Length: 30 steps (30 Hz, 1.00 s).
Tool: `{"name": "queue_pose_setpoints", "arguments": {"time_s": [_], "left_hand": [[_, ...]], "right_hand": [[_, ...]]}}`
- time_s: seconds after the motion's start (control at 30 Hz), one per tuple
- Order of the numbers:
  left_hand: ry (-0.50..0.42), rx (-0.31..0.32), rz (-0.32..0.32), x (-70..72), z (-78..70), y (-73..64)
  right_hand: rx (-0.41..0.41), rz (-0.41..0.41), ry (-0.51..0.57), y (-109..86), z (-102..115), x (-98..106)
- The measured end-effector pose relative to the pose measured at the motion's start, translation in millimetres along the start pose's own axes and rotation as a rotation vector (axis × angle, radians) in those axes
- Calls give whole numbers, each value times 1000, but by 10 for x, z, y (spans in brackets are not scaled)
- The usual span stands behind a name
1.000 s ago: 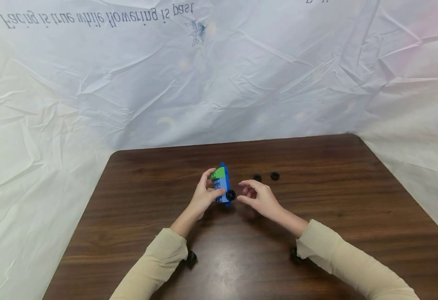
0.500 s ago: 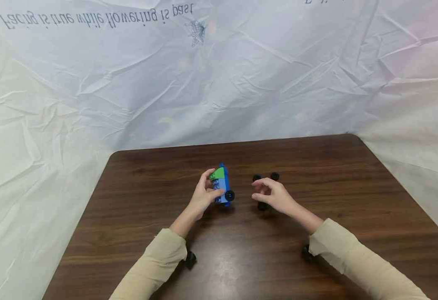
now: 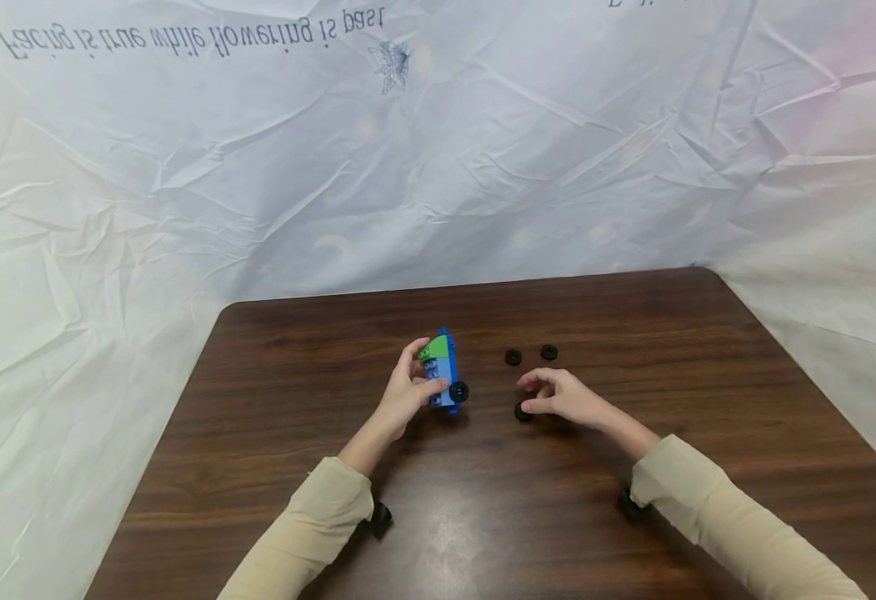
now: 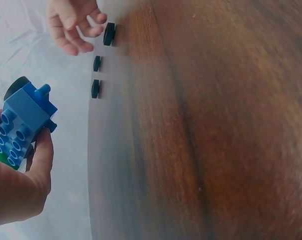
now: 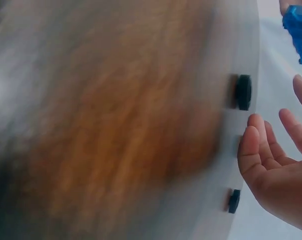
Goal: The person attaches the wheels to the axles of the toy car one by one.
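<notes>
My left hand (image 3: pixel 405 393) grips a toy car built of blue and green bricks (image 3: pixel 445 369), thumb on its near side. One black wheel (image 3: pixel 459 392) is on the car's side. In the left wrist view the studs of the car (image 4: pixel 30 117) face the camera. My right hand (image 3: pixel 568 398) hovers right of the car with its fingers parted and nothing between them. Close by its thumb a loose black wheel (image 3: pixel 523 412) lies on the table. In the right wrist view this wheel (image 5: pixel 244 92) stands apart from the fingertips.
Two more black wheels, one at the left (image 3: pixel 513 357) and one at the right (image 3: pixel 549 352), lie beyond my right hand. The brown wooden table (image 3: pixel 317 350) ends at a pale printed cloth (image 3: pixel 438 167). Dark wrist devices show under both sleeves.
My right hand has moved away from the car, rightward to the near loose wheel, which has come into sight. The left hand and the car stay nearly still.
</notes>
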State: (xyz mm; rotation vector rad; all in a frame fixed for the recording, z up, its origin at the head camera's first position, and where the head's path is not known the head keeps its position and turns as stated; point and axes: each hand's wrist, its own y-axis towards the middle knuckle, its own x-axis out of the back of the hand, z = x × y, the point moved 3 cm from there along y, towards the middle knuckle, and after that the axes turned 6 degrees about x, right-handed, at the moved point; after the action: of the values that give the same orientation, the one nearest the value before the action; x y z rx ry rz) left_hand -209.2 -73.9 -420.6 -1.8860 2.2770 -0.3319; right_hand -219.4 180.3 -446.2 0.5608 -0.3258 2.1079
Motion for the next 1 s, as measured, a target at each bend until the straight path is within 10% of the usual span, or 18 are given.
{"name": "queue_pose_setpoints", "arguments": {"time_s": [1.0], "left_hand": [[18,15,19,-36,-128,-110]], "right_hand": [[57,26,-398,26,-22,-118]]}}
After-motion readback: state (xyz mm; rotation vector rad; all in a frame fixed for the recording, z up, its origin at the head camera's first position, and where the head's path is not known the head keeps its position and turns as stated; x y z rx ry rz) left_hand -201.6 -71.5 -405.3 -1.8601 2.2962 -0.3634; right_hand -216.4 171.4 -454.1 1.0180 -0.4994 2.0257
